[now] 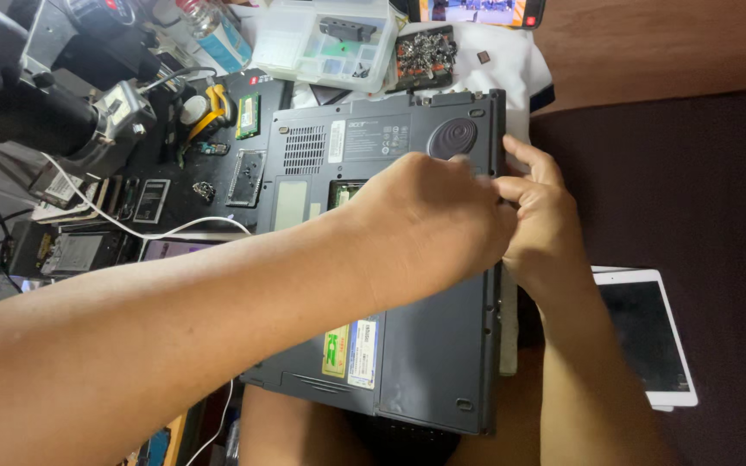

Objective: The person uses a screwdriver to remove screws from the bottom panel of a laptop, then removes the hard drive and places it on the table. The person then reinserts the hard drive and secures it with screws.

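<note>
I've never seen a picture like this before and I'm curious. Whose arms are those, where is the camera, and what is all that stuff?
The camera sits on a person's head and looks down, so the two arms you see are that person's own. Both bare hands meet at the right edge of a dark grey laptop that lies upside down, bottom facing up. The left hand reaches across it, and the right hand pinches at the same edge. What the fingers grip there is too small to see. One little hatch on the laptop is open, showing a green chip board. Around it lie a clear plastic parts box, a tray of small metal bits, a loose green memory stick, and a white tablet on the right.
</note>
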`<act>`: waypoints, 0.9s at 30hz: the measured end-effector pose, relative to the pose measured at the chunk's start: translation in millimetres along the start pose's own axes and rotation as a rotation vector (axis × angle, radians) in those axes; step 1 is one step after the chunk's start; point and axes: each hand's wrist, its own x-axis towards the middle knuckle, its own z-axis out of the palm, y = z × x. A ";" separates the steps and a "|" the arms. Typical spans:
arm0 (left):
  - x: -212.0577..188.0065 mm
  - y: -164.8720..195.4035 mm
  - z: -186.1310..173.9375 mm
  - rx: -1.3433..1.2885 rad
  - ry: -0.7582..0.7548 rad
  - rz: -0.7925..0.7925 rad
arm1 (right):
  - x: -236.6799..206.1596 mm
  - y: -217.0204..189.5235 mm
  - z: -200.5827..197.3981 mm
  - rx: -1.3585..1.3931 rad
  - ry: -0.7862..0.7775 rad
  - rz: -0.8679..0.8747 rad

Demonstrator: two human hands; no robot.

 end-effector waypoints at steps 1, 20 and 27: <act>0.3 -1.7 -0.7 -0.024 0.007 -0.033 | 0.2 -1.0 -0.1 -0.001 0.004 0.036; 17.7 1.1 -14.1 -0.128 -0.287 -0.110 | 1.7 8.6 -12.0 0.066 -0.084 0.006; 25.4 1.9 -15.3 -0.115 -0.438 -0.219 | 1.4 4.7 -12.6 0.167 -0.085 0.055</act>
